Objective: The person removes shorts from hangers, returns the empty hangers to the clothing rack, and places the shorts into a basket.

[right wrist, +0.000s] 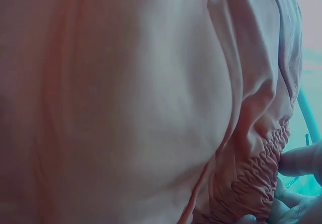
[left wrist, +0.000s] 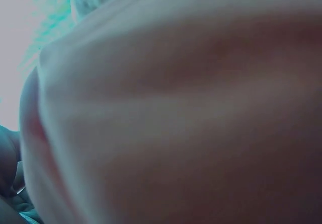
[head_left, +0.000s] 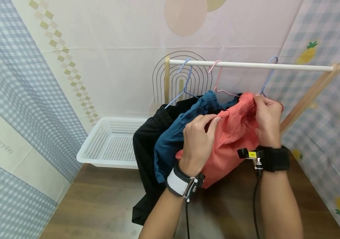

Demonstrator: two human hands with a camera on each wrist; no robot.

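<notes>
Both hands, left hand (head_left: 198, 139) and right hand (head_left: 266, 119), grip crumpled coral shorts (head_left: 232, 139).

1. The coral-red shorts (head_left: 232, 132) are crumpled and bunched, hanging from the right end of the white rail (head_left: 247, 65), just beside blue shorts.
2. Their gathered elastic waistband (right wrist: 256, 178) sits uppermost, puckered into tight folds.
3. The blue hanger (head_left: 266, 78) carrying them hooks over the rail, its lower wire hidden in the cloth.

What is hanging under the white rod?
Under the white rod: black garment, blue garment, coral garment, each on a hanger. The coral one's hanger is mostly covered.
</notes>
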